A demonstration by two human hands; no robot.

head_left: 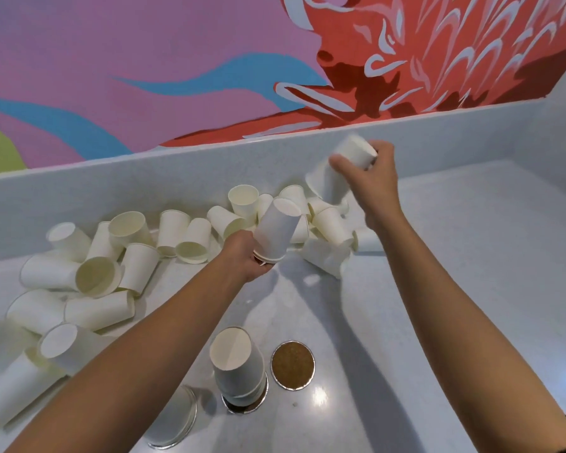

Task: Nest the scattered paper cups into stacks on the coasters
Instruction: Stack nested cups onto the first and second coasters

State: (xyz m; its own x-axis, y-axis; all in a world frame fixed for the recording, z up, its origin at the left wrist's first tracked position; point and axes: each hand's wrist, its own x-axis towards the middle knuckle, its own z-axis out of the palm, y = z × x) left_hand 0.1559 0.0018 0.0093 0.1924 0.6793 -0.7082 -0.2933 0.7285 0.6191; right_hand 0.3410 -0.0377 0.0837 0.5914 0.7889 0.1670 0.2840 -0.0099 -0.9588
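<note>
Head view: raised cup motion-blurred.

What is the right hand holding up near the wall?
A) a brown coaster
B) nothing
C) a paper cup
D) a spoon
C: the right hand curls its fingers round a paper cup, tilted bottom-up above the pile; the left hand holds a small stack.

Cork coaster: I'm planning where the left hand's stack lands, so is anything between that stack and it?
Nothing visible. Only bare counter lies between the stack in the left hand and the empty coaster. The other stack stands beside it, apart.
</note>
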